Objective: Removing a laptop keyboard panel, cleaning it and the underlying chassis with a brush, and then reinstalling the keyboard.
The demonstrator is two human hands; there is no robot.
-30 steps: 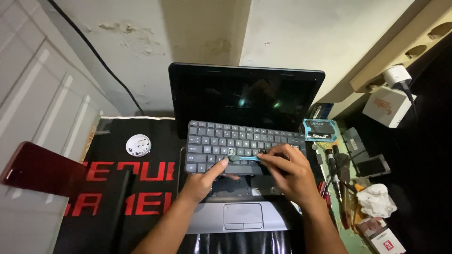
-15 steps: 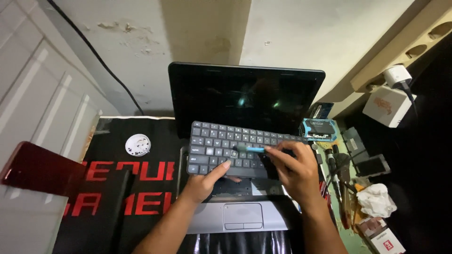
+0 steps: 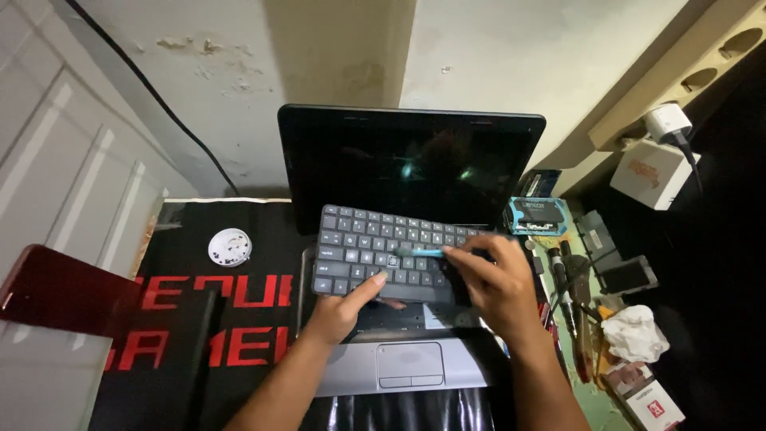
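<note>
Laptop keyboard panel [image 3: 391, 251], dark grey and detached, tilted up off the open laptop [image 3: 399, 351] near the middle of the black desk mat [image 3: 239, 319], its far edge leaning toward the dark screen [image 3: 411, 164]. Left hand [image 3: 339, 311] propping the panel from below at its near edge, thumb pressed on the lower key rows, fingers curled underneath. Right hand [image 3: 495, 283] pinching a slim light-blue tool [image 3: 419, 252], probably a small brush or plastic pry stick, hard to tell at this size, tip resting on the keys around the middle of the panel.

Thin, light and flexible by the look of it: likely to bow if lifted by one corner, keycaps easily popped, and any ribbon cable beneath, hidden here, easily torn. Best held along both long edges or flat under the metal backing, never by the keys.

Round white disc [image 3: 230, 247] lying toward the far left corner of the mat; red phone-like slab [image 3: 60, 291] jutting in at the left edge. Screwdrivers [image 3: 562, 279], a blue boxed part [image 3: 536, 215], a crumpled white tissue [image 3: 634, 331] and a white charger [image 3: 654, 172] crowding the right side.
</note>
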